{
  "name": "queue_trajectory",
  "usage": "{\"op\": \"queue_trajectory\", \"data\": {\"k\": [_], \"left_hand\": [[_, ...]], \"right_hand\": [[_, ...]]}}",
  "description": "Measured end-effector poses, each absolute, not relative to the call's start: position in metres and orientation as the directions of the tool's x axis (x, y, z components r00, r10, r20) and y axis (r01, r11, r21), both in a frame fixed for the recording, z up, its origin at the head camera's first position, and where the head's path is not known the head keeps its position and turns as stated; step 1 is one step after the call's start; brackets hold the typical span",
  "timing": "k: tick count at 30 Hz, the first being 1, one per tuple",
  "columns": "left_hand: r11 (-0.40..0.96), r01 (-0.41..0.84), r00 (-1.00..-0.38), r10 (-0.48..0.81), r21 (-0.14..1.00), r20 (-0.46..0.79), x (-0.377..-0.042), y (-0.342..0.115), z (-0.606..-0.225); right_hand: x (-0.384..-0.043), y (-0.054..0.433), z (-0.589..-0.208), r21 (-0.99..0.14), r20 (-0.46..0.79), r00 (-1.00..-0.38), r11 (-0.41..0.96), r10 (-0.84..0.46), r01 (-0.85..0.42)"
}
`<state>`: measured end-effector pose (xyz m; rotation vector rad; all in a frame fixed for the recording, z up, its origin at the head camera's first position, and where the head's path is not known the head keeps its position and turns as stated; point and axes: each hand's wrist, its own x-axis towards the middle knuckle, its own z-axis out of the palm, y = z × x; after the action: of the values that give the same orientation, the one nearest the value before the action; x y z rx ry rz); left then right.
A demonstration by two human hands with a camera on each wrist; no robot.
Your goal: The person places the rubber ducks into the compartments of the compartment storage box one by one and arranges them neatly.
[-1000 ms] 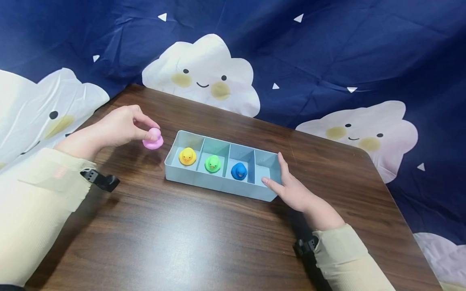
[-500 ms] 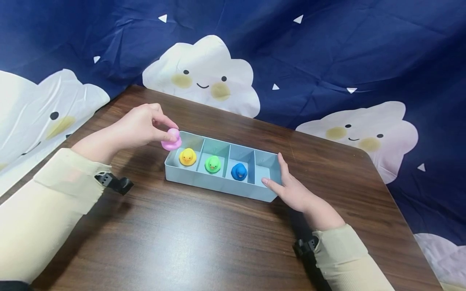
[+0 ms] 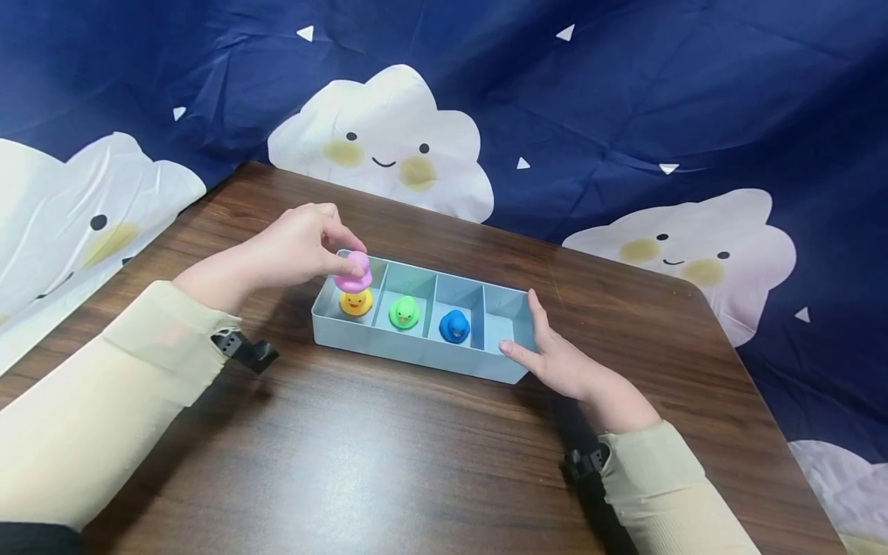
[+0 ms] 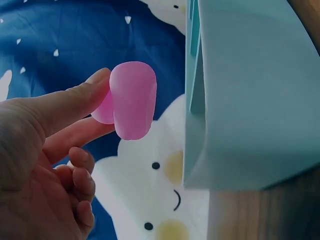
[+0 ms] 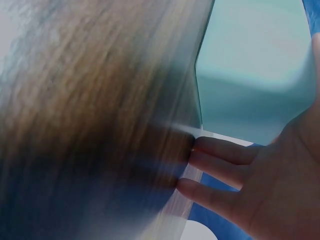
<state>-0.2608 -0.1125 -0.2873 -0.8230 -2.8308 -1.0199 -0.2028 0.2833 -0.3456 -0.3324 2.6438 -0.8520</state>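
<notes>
My left hand (image 3: 294,245) pinches a pink rubber duck (image 3: 354,274) between thumb and fingers. It is held over the left compartment of a pale blue divided box (image 3: 409,353), overlapping the top of the yellow duck (image 3: 356,304) there. A green duck (image 3: 404,312) and a blue duck (image 3: 454,327) sit in the two middle compartments. In the left wrist view, the pink duck (image 4: 134,100) shows its smooth underside beside the box wall. My right hand (image 3: 558,362) holds the box's right end, thumb over the front rim; three fingers (image 5: 217,197) extend below it in the right wrist view.
The box stands on a dark brown wooden table (image 3: 416,462). Behind the table hangs a navy curtain (image 3: 527,77) with white smiling clouds. Black straps (image 3: 246,353) sit at both sleeve cuffs.
My left hand has carried the pink duck rightward, from beside the box to over its left compartment. The right hand and the box have stayed in place.
</notes>
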Motion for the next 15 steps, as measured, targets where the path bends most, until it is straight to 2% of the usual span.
{"op": "queue_trajectory", "data": {"k": [8,15], "left_hand": [[0.629,0.461,-0.862,0.485,0.626,0.148,-0.262,-0.089,-0.289],[0.606,0.488,-0.841,0.520,0.629,0.151,-0.260,-0.071,-0.288]], "right_hand": [[-0.202,0.283,-0.346,-0.614,-0.257,-0.913,0.783,-0.316,-0.098],[-0.203,0.284,-0.346,-0.616,-0.254,-0.912,0.781,-0.323,-0.105]]}}
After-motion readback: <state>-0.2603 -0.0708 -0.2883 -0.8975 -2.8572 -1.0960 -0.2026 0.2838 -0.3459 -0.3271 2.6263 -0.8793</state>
